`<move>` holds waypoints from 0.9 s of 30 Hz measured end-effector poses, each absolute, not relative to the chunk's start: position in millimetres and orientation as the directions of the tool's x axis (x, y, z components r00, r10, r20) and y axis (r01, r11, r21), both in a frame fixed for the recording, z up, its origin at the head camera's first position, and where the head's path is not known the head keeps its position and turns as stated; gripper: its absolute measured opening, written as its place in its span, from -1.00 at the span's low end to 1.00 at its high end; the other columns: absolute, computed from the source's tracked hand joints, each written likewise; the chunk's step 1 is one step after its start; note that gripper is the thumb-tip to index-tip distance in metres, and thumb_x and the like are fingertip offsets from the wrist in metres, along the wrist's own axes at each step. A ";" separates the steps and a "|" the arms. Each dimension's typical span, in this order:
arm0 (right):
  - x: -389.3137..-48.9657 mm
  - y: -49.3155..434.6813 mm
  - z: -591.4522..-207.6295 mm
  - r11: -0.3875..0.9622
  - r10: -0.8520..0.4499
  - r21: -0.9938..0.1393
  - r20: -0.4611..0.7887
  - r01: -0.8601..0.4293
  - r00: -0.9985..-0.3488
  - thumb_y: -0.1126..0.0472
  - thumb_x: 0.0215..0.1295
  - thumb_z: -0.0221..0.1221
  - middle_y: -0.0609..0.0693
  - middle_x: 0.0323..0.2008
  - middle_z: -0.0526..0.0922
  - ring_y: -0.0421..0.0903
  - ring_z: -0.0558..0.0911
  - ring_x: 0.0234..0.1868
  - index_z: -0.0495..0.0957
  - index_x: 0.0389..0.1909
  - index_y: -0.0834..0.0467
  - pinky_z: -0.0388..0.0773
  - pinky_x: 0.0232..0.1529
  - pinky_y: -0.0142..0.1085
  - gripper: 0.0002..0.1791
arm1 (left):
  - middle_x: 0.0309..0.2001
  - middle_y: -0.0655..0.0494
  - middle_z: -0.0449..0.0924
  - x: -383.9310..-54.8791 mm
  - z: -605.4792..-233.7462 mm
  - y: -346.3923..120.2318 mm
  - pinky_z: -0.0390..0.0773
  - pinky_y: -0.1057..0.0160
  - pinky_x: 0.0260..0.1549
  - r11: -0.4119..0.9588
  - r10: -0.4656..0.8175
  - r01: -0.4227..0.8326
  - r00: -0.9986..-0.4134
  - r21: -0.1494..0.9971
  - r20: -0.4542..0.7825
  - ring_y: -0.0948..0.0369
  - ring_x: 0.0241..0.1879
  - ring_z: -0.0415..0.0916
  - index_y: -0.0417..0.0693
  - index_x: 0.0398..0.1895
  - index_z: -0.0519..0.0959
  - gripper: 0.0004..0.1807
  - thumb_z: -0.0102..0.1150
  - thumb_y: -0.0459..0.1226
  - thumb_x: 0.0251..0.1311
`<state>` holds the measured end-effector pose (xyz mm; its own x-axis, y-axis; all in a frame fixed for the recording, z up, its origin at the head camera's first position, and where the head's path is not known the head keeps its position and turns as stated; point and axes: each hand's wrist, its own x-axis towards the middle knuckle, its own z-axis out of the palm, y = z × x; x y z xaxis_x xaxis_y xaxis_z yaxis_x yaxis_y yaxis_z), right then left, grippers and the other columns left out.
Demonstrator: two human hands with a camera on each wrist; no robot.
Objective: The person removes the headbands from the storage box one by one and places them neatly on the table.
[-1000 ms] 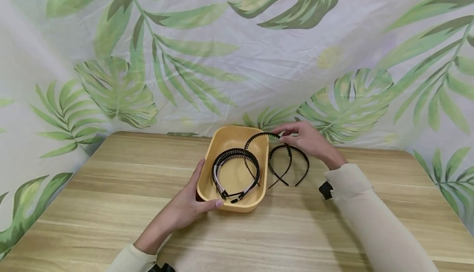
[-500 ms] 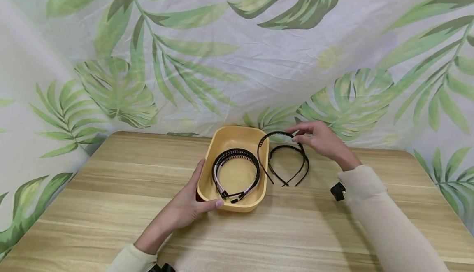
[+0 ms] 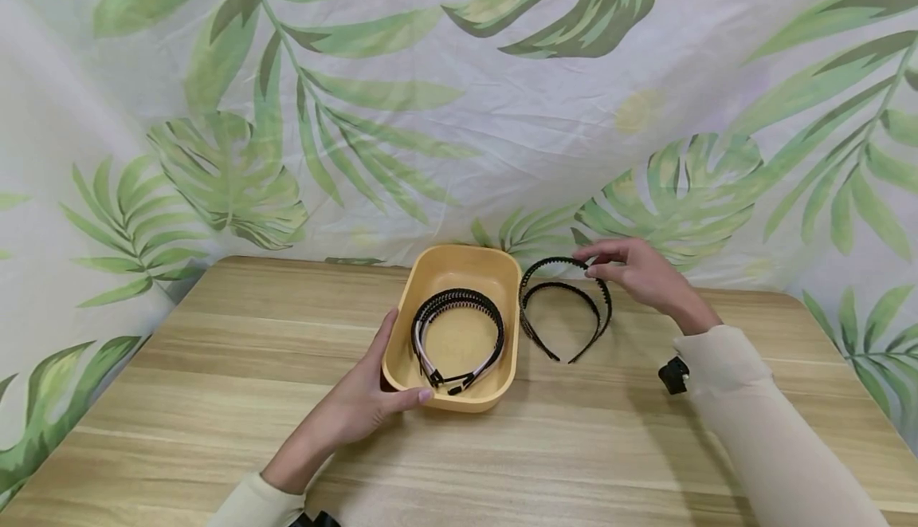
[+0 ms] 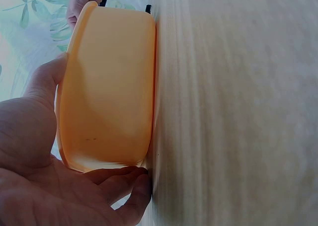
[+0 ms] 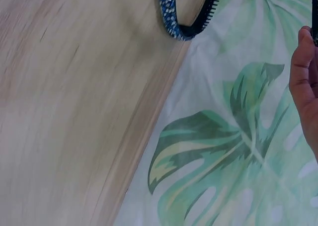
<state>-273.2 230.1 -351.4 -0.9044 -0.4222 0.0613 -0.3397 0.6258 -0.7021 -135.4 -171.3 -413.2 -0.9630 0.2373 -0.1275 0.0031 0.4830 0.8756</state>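
My left hand grips the near left corner of a yellow plastic bin, its thumb over the rim. The left wrist view shows the fingers curled against the bin's wall. Inside the bin lie several black toothed headbands, stacked, one with a pale lilac band. Right of the bin, my right hand pinches the top of a black toothed headband, held over another headband. Dark blue glitter covers a headband seen in the right wrist view.
Everything stands on a wood-grain table. A leaf-patterned cloth hangs along its far edge, close behind my right hand.
My right hand has moved right with its headband, from over the bin's right edge to above the other headband. The left hand and bin have stayed in place.
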 end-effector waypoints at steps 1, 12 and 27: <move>-273.3 232.1 -351.5 0.632 -0.418 -0.699 0.056 -0.335 -0.907 0.23 0.54 0.19 0.15 0.36 0.59 0.09 0.64 0.20 0.67 0.26 0.13 0.53 0.13 -0.12 -0.66 | 0.70 -0.20 -0.14 -135.4 -413.1 -171.2 0.09 -0.12 0.54 0.481 0.237 0.001 -0.963 0.876 -0.129 -0.10 0.60 0.12 0.21 0.73 -0.43 0.41 0.56 -0.05 0.17; -270.4 252.5 -352.5 0.651 -0.389 -0.703 0.015 -0.286 -0.921 0.22 0.55 0.19 0.21 0.39 0.56 0.15 0.63 0.24 0.66 0.27 0.15 0.57 0.06 -0.21 -0.65 | 0.70 -0.21 -0.11 -135.5 -413.1 -171.6 0.09 -0.14 0.54 0.475 0.246 0.011 -0.962 0.880 -0.121 -0.11 0.60 0.12 0.22 0.73 -0.43 0.40 0.55 -0.04 0.17; -271.9 281.3 -360.7 0.656 -0.365 -0.724 -0.056 -0.214 -0.930 0.21 0.59 0.13 0.24 0.30 0.62 -0.16 0.72 0.07 0.59 0.35 0.18 0.60 0.17 0.01 -0.61 | 0.70 -0.21 -0.10 -136.1 -414.9 -171.7 0.12 -0.13 0.53 0.465 0.250 0.019 -0.962 0.885 -0.110 -0.09 0.59 0.14 0.23 0.73 -0.41 0.40 0.56 -0.06 0.17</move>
<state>-271.9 281.3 -360.7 -0.9295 -0.3645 -0.0560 -0.2138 0.6562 -0.7237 -136.1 -171.7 -414.9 -0.9620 0.2498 -0.1105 0.0191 0.4652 0.8850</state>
